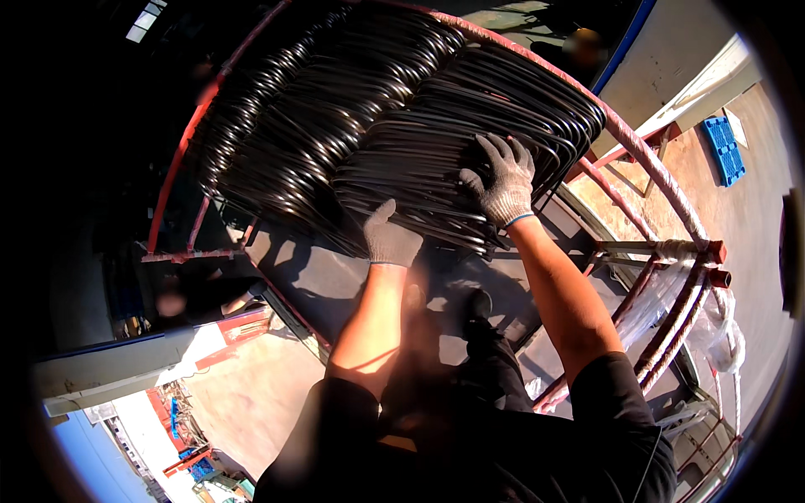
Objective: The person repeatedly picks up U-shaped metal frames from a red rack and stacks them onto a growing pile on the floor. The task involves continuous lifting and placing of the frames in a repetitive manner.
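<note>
A large stack of bent, glossy black rods or tubes (411, 155) lies in front of me, their rounded ends lined up in rows. My right hand (506, 180), in a light knitted glove, rests on top of the stack near its right end, fingers spread. At the stack's near edge is my left hand (392, 241), gloved alike. Its thumb points up against the rods, while its other fingers are hidden, so I cannot tell whether they grip any.
A rack with red, partly plastic-wrapped bars (646, 155) surrounds the stack. Clear plastic wrap (713, 331) hangs at the right corner. A grey floor (314, 281) lies below my hands. Farther right is a blue pallet (724, 151). Another person (205, 298) shows dimly at left.
</note>
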Available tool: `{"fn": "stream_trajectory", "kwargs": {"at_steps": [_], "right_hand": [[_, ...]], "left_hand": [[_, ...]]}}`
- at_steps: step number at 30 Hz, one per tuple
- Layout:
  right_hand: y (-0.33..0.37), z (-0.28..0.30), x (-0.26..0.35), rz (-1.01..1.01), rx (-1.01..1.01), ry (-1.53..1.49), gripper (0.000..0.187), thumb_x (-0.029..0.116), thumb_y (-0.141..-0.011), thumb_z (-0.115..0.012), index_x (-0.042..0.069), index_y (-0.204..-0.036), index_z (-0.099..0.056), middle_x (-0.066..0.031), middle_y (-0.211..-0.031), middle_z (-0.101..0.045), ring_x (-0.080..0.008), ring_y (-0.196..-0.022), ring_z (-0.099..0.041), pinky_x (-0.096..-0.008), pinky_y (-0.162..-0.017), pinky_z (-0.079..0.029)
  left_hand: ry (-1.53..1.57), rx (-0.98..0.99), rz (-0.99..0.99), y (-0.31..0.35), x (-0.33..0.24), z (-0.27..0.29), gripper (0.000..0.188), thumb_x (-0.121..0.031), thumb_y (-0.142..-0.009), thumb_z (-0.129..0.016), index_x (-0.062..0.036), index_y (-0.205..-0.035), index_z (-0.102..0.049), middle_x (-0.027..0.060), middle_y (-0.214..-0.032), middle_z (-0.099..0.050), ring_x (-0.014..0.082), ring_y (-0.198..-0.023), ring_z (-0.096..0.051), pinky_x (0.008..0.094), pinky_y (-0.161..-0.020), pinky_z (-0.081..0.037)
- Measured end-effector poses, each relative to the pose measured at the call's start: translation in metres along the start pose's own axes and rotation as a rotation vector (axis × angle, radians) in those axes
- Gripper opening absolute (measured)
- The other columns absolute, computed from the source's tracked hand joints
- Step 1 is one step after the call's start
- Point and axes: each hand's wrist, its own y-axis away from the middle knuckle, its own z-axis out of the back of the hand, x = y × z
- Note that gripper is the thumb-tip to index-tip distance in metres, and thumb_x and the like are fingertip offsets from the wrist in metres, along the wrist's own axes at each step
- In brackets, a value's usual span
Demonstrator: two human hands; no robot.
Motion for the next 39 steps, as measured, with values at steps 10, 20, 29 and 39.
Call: {"fn": "stream_trajectory", "kwargs": {"at_steps": [10,20,29,39], "right_hand": [[0.033,0.040,0.004,-0.162,-0.070,-0.263,0.083,0.055,-0.089,-0.079,0.007,-0.153,-0.056,-0.0213,-0.156,-0.054,-0.0477,-0.149,-0.040,-0.0578,-0.126,-0.032],[0.109,0.017,0.032,-0.191,-0.056,-0.269,0.111,0.037,-0.066,-0.099,0.009,-0.159,-0.046,-0.0236,-0.161,-0.045,-0.0460,-0.148,-0.044,-0.0534,-0.124,-0.039],[0.092,0.005,0.034,-0.147,-0.028,-0.281,0.098,0.044,-0.070,-0.097,0.004,-0.148,-0.054,-0.0224,-0.152,-0.054,-0.0463,-0.142,-0.050,-0.0533,-0.120,-0.044],[0.088,0.009,0.034,-0.182,-0.044,-0.268,0.097,0.049,-0.071,-0.098,0.005,-0.146,-0.054,-0.0256,-0.154,-0.047,-0.0465,-0.143,-0.049,-0.0525,-0.119,-0.044]], "left_hand": [[0.185,0.291,-0.046,-0.017,0.020,0.031,0.070,-0.007,-0.066,-0.071,0.0036,-0.136,-0.065,0.0198,-0.138,-0.068,0.0414,-0.140,-0.054,0.0588,-0.134,-0.025],[0.186,0.283,0.124,-0.015,-0.009,0.032,0.063,-0.010,-0.075,-0.065,-0.0032,-0.138,-0.067,0.0158,-0.145,-0.066,0.0386,-0.146,-0.052,0.0544,-0.130,-0.033],[0.035,0.196,-0.054,-0.042,-0.008,0.079,0.059,-0.017,-0.092,-0.069,-0.0058,-0.149,-0.059,0.0149,-0.148,-0.064,0.0357,-0.139,-0.057,0.0539,-0.126,-0.037],[0.069,0.184,0.108,-0.095,0.007,0.090,0.050,-0.029,-0.109,-0.058,-0.0056,-0.152,-0.055,0.0175,-0.151,-0.062,0.0366,-0.139,-0.057,0.0539,-0.124,-0.040]]}}
